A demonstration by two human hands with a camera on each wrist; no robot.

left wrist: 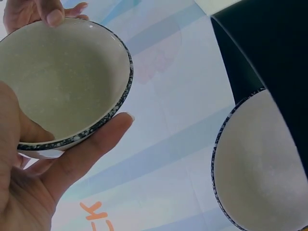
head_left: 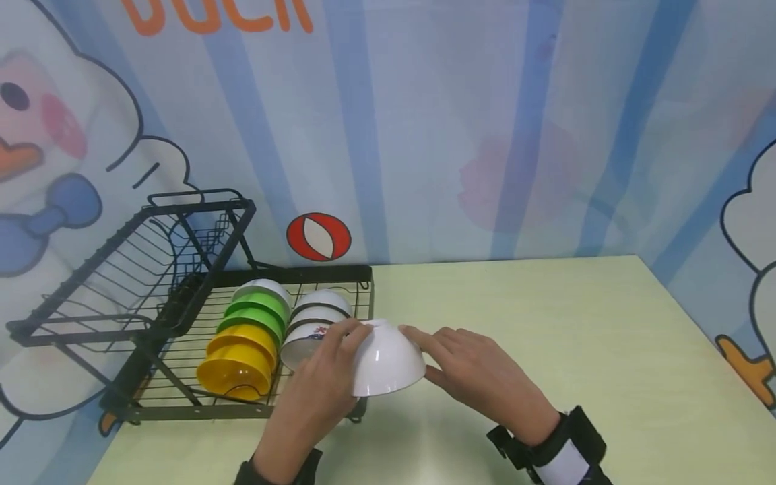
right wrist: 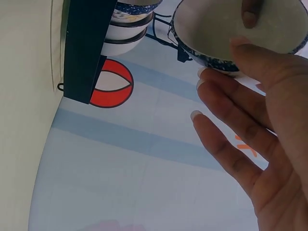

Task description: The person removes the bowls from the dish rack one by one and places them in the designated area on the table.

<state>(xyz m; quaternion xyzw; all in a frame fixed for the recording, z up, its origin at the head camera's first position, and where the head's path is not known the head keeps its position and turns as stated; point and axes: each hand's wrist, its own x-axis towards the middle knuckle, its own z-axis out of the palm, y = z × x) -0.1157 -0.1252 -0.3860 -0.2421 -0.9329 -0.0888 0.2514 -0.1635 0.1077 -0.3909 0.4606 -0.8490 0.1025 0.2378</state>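
Left grip (head_left: 321,380) and right grip (head_left: 481,370) pinch the upended bowl (head_left: 389,364) near the rack (head_left: 182,412), apparently mid-transfer; next move likely calls for steady hold clear of rack edge.

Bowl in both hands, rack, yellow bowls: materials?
Held bowl: glossy, likely glazed ceramic, going by sharp highlights and speckled dark rim; melamine possible. Rack: probably metal with a black coating, judging by thin wires and flat bars. Yellow bowls: smooth, shiny, evenly coloured; plastic or glazed ceramic, can't tell.
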